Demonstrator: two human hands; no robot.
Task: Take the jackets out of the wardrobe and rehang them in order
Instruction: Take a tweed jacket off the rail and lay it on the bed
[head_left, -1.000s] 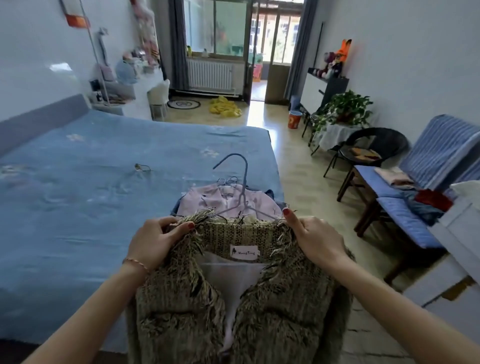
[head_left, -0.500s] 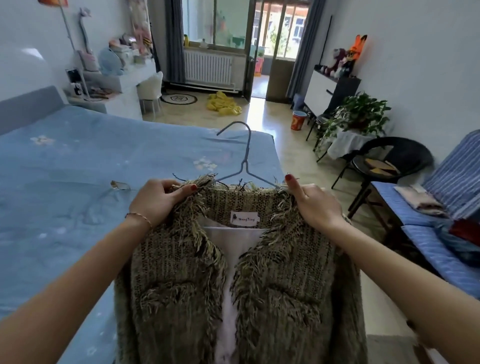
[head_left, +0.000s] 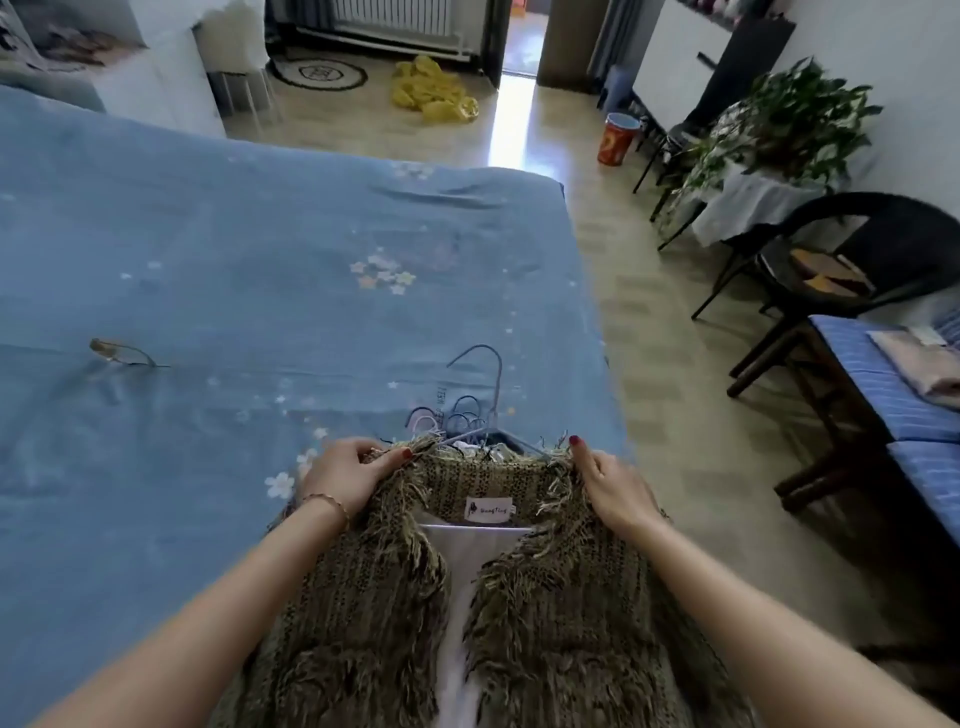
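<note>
Risk: left hand (head_left: 349, 475) and right hand (head_left: 613, 488) pinch only the fringed jacket (head_left: 519, 597) shoulders, so its blue hanger (head_left: 485, 395) could probably snag hangers beneath it.

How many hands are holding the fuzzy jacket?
2. The left hand grips the fuzzy jacket at its left shoulder; the right hand grips its right shoulder.

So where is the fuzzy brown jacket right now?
In the head view, the fuzzy brown jacket is bottom centre, held at its shoulders by the left hand and right hand, at the blue bed edge.
</note>
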